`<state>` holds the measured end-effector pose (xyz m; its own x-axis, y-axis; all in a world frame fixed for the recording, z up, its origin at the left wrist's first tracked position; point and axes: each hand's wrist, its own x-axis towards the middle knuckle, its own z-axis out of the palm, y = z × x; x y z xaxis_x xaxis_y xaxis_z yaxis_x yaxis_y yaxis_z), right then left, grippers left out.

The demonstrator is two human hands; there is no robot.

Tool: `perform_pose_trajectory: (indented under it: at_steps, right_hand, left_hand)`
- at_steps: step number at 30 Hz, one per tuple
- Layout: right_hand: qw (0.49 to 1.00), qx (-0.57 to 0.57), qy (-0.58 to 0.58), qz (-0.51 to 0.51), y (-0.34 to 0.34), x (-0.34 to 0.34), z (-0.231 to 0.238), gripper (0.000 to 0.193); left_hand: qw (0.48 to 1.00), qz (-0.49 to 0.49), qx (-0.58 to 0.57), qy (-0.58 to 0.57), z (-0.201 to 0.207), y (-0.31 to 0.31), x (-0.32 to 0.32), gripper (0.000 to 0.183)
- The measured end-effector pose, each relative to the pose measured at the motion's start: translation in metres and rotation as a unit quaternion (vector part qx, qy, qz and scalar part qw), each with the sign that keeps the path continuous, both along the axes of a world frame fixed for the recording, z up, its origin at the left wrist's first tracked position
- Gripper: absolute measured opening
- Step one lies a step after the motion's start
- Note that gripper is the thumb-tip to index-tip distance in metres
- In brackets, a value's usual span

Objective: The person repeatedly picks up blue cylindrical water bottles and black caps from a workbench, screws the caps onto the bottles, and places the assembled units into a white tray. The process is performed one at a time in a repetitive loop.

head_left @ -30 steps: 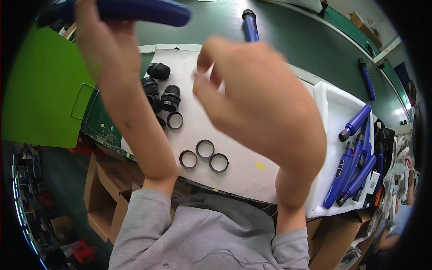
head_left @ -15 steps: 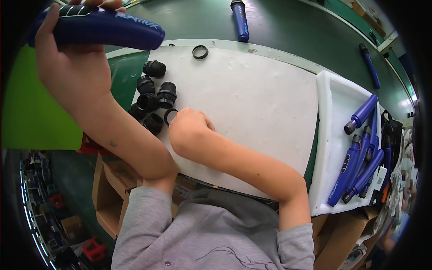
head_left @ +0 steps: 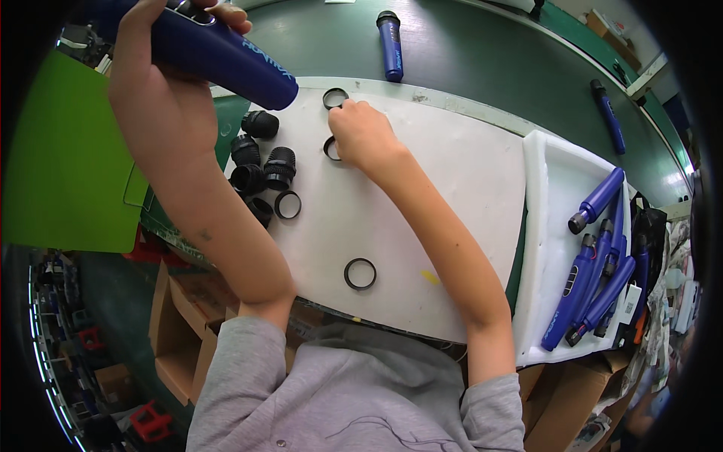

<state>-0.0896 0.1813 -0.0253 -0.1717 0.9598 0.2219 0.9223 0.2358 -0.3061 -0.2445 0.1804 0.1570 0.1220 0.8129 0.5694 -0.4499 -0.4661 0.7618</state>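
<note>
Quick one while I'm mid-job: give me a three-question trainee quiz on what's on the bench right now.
1. True or false: the left hand holds a blue tube raised above the white mat.
2. The right hand rests on what? A) a black ring B) the white tray C) the green board
3. Fill in: the black caps are clustered near the mat's ____ edge.

Key: 1 true; 2 A; 3 left
</note>
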Motion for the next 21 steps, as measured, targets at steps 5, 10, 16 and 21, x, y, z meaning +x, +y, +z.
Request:
perform_pose_trajectory:
  at_steps: [5,10,16,21]
  right_hand:
    - [0.993,-0.069,0.097,-0.001,0.017,0.028,-0.002,0.017]
    - [0.99,-0.084,0.109,0.013,-0.012,0.032,0.038,0.015]
    - [0.942,-0.316,-0.051,0.098,-0.057,0.001,0.093,0.023]
    - [0.863,-0.396,-0.113,0.294,-0.085,-0.043,0.076,0.038]
  left_hand:
    - [1.0,-0.003,-0.015,0.006,-0.004,0.002,0.003,0.044]
    - [0.997,0.069,0.017,0.007,0.003,-0.033,0.034,0.039]
    - [0.992,0.118,-0.024,-0.029,0.007,-0.044,0.043,0.033]
    - [0.993,0.117,-0.024,-0.019,0.009,-0.043,0.044,0.033]
